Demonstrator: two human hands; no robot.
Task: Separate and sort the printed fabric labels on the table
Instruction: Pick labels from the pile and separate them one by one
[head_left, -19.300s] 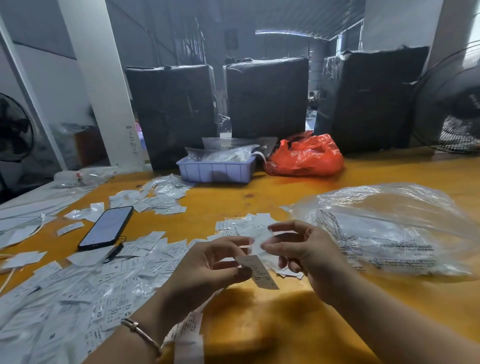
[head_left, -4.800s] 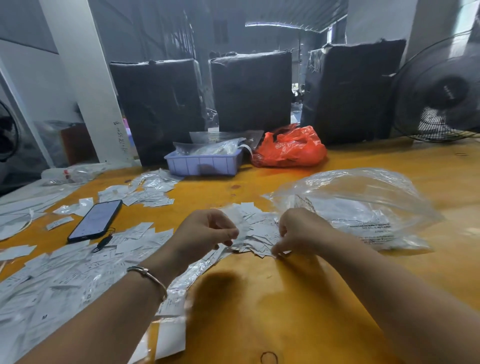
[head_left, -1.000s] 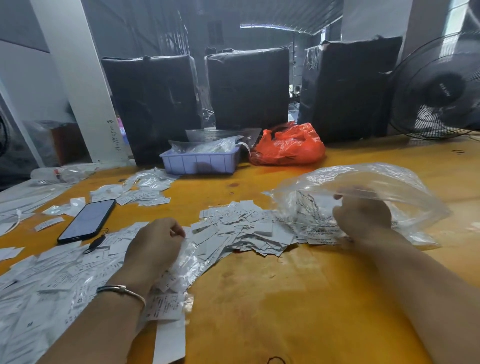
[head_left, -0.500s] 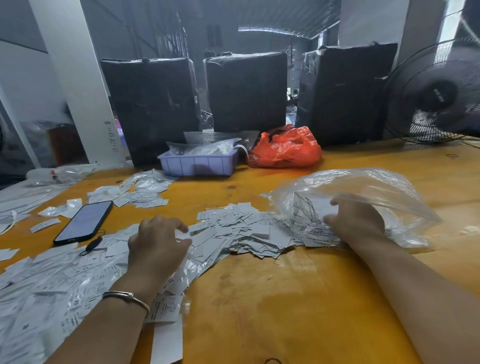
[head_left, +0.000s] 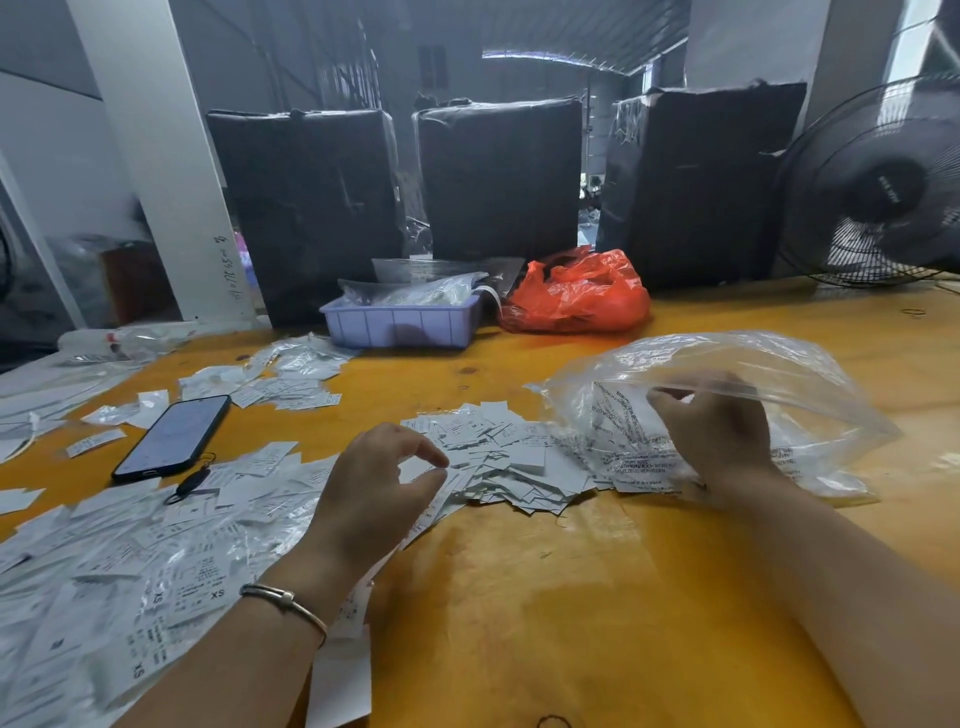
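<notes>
1. The right hand (head_left: 719, 434), at right of centre in the frame, is inside the clear plastic bag (head_left: 779, 374), deeper in and raised a little compared with half a second ago. Its fingers are curled at the bag's inner film; whether that grip has caught the film, a label or nothing, I cannot tell.
2. The left hand (head_left: 376, 483) has lifted off the spread at lower left. Its grip is released: fingers loosely curved over the edge of the centre pile of labels (head_left: 498, 457), holding nothing.
3. The labels lie in that centre pile, in the broad sorted spread (head_left: 130, 561) at lower left and in a smaller group (head_left: 291, 379) at upper left of the orange surface (head_left: 571, 597).
4. Judgement: one label has just been placed, and the person is fetching more from the bag. Sorting looks far from finished.
</notes>
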